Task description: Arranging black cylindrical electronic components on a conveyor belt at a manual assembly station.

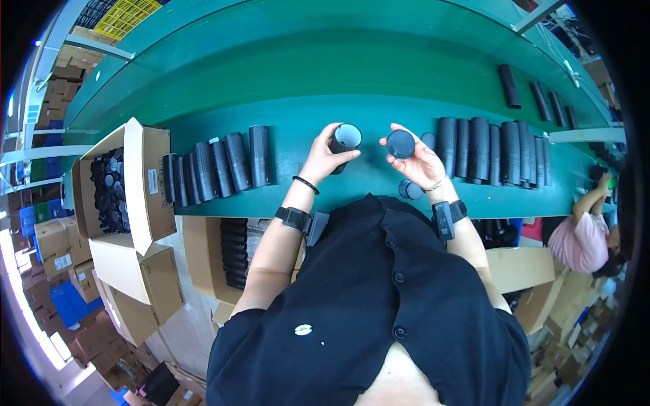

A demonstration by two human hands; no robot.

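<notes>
My left hand (326,154) is wrapped round a black tube (336,162) that stands tilted, its open round end facing up toward me. Across a small gap to the right, my right hand (421,159) grips a round black cap (400,143) by its rim, flat face up. Just behind that hand lies another black disc (428,140), partly covered. A few more round caps (409,189) rest on the green table below my right wrist.
Rows of black tubes lie at the left (233,162) and right (479,150). On the far belt (298,61) several tubes (509,86) sit at the right. An open carton (150,183) of black caps (112,186) stands left; a co-worker in pink (579,243) is at far right.
</notes>
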